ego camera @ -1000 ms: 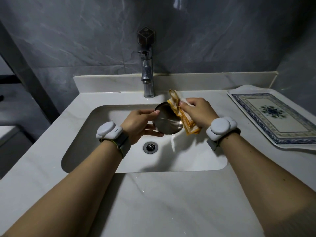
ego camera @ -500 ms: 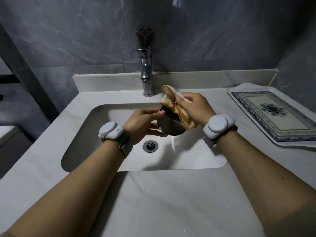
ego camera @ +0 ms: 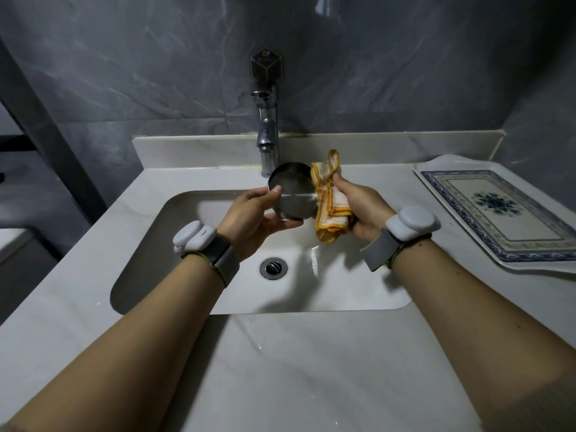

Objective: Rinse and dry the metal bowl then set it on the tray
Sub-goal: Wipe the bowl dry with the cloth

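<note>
A small round metal bowl point(ego camera: 293, 191) is held above the white sink point(ego camera: 187, 275), its base turned toward me. My left hand point(ego camera: 252, 219) grips it by the rim and underside, thumb on the left edge. My right hand point(ego camera: 358, 207) grips a folded white cloth with orange edging point(ego camera: 330, 201), which touches the bowl's right side. The patterned white and blue tray point(ego camera: 498, 213) lies on the counter at the right, with nothing on it.
A chrome tap point(ego camera: 268, 135) stands behind the sink, just behind the bowl; no water runs from it. The drain point(ego camera: 273, 267) sits in the sink floor below my hands. Marble counter point(ego camera: 296, 369) surrounds the sink. Grey tiled wall rises behind.
The bowl has been turned and lifted slightly toward the tap. The cloth has slid from over the bowl's face to its right side.
</note>
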The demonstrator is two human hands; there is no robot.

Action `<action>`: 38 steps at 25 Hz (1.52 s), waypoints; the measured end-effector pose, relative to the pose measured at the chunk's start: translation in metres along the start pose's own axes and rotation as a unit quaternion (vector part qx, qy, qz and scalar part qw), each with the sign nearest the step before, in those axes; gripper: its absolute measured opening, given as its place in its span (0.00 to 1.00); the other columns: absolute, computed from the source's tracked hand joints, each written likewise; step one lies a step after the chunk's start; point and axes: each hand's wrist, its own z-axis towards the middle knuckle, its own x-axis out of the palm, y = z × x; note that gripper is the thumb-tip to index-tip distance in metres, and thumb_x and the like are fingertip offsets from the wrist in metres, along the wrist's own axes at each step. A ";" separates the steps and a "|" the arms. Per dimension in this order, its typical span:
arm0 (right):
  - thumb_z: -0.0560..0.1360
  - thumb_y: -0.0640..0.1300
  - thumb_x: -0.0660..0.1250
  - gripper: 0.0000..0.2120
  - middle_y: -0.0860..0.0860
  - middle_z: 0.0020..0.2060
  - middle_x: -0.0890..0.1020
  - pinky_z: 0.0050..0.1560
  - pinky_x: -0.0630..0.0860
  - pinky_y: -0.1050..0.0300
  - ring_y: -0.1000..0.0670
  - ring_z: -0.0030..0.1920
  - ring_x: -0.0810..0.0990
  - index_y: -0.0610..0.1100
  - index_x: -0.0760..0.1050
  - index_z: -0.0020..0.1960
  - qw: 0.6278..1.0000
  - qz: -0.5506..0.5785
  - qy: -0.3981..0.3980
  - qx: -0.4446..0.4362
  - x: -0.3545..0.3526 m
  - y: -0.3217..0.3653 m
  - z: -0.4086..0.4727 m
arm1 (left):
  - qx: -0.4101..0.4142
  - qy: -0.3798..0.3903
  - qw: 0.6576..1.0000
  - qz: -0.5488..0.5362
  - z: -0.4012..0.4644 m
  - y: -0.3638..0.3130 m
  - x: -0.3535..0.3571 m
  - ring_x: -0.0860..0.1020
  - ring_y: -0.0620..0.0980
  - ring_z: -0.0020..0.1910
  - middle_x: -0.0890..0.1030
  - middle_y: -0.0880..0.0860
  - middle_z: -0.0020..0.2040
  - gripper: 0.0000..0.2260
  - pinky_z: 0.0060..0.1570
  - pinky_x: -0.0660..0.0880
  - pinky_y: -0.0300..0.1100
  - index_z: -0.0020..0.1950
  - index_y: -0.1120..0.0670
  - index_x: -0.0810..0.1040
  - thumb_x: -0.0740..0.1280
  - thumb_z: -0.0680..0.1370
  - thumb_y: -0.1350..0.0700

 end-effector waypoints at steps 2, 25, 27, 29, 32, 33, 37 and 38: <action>0.76 0.56 0.67 0.17 0.44 0.48 0.86 0.54 0.80 0.47 0.44 0.48 0.84 0.43 0.81 0.53 0.999 -0.029 0.029 -0.013 0.000 -0.002 0.001 | -0.002 0.008 1.000 0.009 -0.002 0.000 0.002 0.83 0.65 0.55 0.77 0.66 0.65 0.15 0.50 0.82 0.56 0.65 0.66 0.71 0.64 0.81 0.59; 0.77 0.56 0.66 0.17 0.46 0.36 0.83 0.46 0.74 0.53 0.47 0.39 0.80 0.43 0.79 0.39 0.970 -0.210 0.010 -0.122 -0.005 0.001 -0.007 | -0.042 0.008 0.999 0.030 -0.011 0.000 0.007 0.84 0.65 0.51 0.79 0.65 0.61 0.16 0.43 0.83 0.57 0.58 0.60 0.78 0.59 0.83 0.49; 0.78 0.55 0.66 0.16 0.48 0.35 0.82 0.44 0.74 0.54 0.48 0.38 0.80 0.46 0.78 0.36 0.966 -0.222 0.008 -0.133 -0.005 0.001 -0.008 | -0.039 0.000 0.997 0.069 -0.012 -0.001 0.005 0.83 0.66 0.54 0.79 0.66 0.62 0.14 0.44 0.83 0.58 0.58 0.57 0.78 0.59 0.83 0.49; 0.78 0.54 0.65 0.15 0.50 0.34 0.82 0.43 0.75 0.55 0.49 0.38 0.81 0.49 0.77 0.36 0.962 -0.229 0.013 -0.149 -0.006 0.001 -0.009 | -0.043 -0.004 0.993 0.110 -0.013 -0.002 0.004 0.80 0.68 0.59 0.78 0.67 0.63 0.13 0.47 0.83 0.58 0.58 0.55 0.78 0.59 0.83 0.49; 0.79 0.53 0.64 0.14 0.55 0.33 0.81 0.38 0.73 0.59 0.54 0.36 0.79 0.51 0.76 0.37 0.951 -0.252 0.025 -0.175 -0.007 0.004 -0.012 | -0.056 0.008 0.988 0.140 -0.015 -0.004 0.003 0.78 0.69 0.61 0.77 0.68 0.63 0.13 0.49 0.83 0.56 0.56 0.55 0.79 0.59 0.83 0.50; 0.79 0.53 0.64 0.14 0.56 0.32 0.80 0.37 0.71 0.60 0.55 0.35 0.78 0.51 0.76 0.36 0.948 -0.259 0.029 -0.184 -0.008 0.005 -0.012 | -0.061 0.014 0.987 0.149 -0.015 -0.004 0.003 0.78 0.69 0.60 0.78 0.67 0.61 0.13 0.48 0.83 0.56 0.55 0.55 0.80 0.60 0.83 0.50; 0.78 0.52 0.66 0.11 0.58 0.34 0.82 0.38 0.73 0.64 0.58 0.36 0.80 0.52 0.79 0.39 0.937 -0.279 0.073 -0.196 -0.012 0.007 -0.014 | -0.067 0.031 0.979 0.188 -0.012 0.000 0.001 0.80 0.64 0.54 0.81 0.63 0.56 0.12 0.49 0.83 0.53 0.55 0.55 0.81 0.60 0.83 0.51; 0.78 0.51 0.66 0.09 0.57 0.35 0.82 0.40 0.74 0.64 0.58 0.38 0.80 0.52 0.80 0.41 0.934 -0.284 0.083 -0.200 -0.011 0.007 -0.014 | -0.065 0.036 0.977 0.201 -0.011 0.001 0.000 0.80 0.62 0.53 0.81 0.62 0.57 0.13 0.52 0.81 0.53 0.58 0.56 0.81 0.60 0.83 0.52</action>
